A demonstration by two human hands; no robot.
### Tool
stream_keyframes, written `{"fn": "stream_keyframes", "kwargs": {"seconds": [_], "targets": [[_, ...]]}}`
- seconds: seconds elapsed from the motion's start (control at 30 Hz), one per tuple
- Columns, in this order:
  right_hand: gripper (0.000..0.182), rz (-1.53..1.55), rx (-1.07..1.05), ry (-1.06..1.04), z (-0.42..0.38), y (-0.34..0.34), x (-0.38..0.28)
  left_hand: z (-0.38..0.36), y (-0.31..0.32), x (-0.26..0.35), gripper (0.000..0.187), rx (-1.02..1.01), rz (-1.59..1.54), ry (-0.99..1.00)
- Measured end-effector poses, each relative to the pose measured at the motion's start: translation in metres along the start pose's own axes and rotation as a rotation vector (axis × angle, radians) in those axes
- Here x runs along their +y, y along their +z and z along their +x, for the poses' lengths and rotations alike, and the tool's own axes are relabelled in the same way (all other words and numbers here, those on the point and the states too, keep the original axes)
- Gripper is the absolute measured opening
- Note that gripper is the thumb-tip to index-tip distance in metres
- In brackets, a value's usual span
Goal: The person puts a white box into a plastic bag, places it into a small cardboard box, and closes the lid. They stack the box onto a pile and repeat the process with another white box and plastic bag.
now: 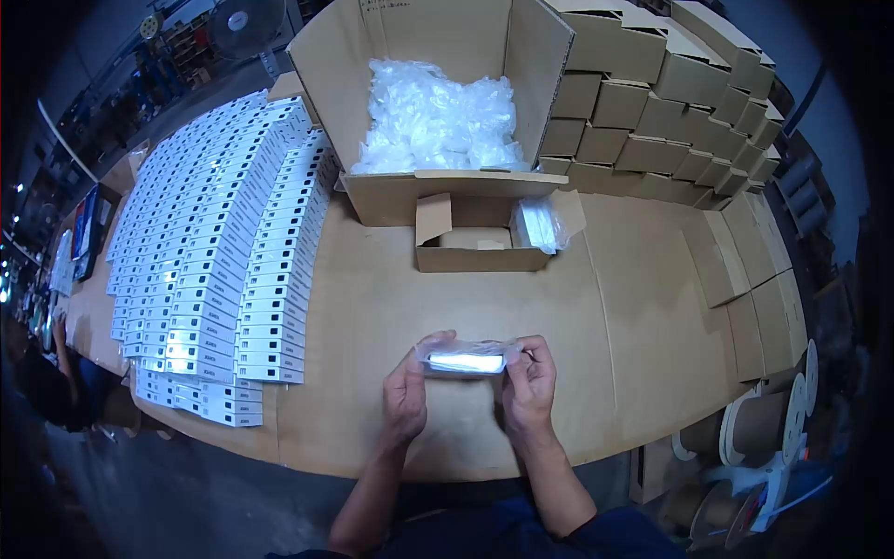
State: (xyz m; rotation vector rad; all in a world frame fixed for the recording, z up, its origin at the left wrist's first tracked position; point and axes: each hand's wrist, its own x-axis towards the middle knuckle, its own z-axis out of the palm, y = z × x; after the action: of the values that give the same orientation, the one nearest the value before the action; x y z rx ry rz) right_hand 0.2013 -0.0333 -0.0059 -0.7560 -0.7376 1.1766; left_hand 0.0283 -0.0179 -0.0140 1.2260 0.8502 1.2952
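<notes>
Brown carton (480, 261) stands between bagged packet (466, 362) and big box (382, 200).

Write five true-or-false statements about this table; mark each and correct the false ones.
The left hand and right hand both hold a wrapped white item. True.
White boxes are stacked on the person's right. False: the white boxes are on the left.
The large open carton holds clear plastic packaging. True.
Another wrapped item sits at the right end of the small open carton. True.
The small open carton stands behind the large one. False: it stands in front.
</notes>
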Motion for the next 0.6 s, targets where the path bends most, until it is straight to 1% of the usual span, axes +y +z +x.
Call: {"fn": "stream_keyframes", "kwargs": {"seconds": [0.07,0.1,0.13,0.17,0.2,0.23,0.3,0.33,0.43,0.53,0.6], "targets": [[0.013,-0.064,0.092,-0.072,-0.002,0.007,0.002,-0.003,0.003,0.003,0.054,-0.015,0.027,-0.069],[0.013,-0.097,0.138,-0.109,-0.002,0.011,0.003,-0.004,0.007,0.001,0.051,-0.034,-0.027,-0.056],[0.012,-0.11,0.197,-0.088,-0.003,0.013,0.004,-0.005,0.012,-0.002,0.049,-0.054,-0.081,-0.041],[0.011,-0.118,0.212,-0.092,-0.003,0.014,0.004,-0.004,0.015,-0.004,0.047,-0.074,-0.135,-0.025],[0.011,-0.126,0.228,-0.094,-0.002,0.014,0.004,-0.003,0.016,-0.002,0.043,-0.105,-0.001,-0.085],[0.011,-0.135,0.244,-0.093,-0.003,0.014,0.004,-0.004,0.018,0.001,0.042,-0.105,-0.005,-0.121],[0.01,-0.143,0.23,-0.09,-0.003,0.012,0.004,-0.007,0.023,0.009,0.038,-0.105,-0.015,-0.195],[0.01,-0.148,0.224,-0.088,-0.003,0.011,0.004,-0.009,0.022,-0.002,0.034,-0.039,-0.093,-0.244],[0.008,-0.084,0.197,-0.054,-0.001,0.013,-0.002,-0.006,0.024,-0.005,0.033,0.053,-0.259,-0.335],[0.015,-0.11,0.077,-0.012,0.005,-0.001,-0.003,-0.004,0.023,-0.007,0.032,0.117,-0.258,-0.366],[0.017,-0.179,0.026,-0.001,0.004,0.005,-0.016,0.0,0.024,-0.003,0.03,0.157,-0.196,-0.346]]}}
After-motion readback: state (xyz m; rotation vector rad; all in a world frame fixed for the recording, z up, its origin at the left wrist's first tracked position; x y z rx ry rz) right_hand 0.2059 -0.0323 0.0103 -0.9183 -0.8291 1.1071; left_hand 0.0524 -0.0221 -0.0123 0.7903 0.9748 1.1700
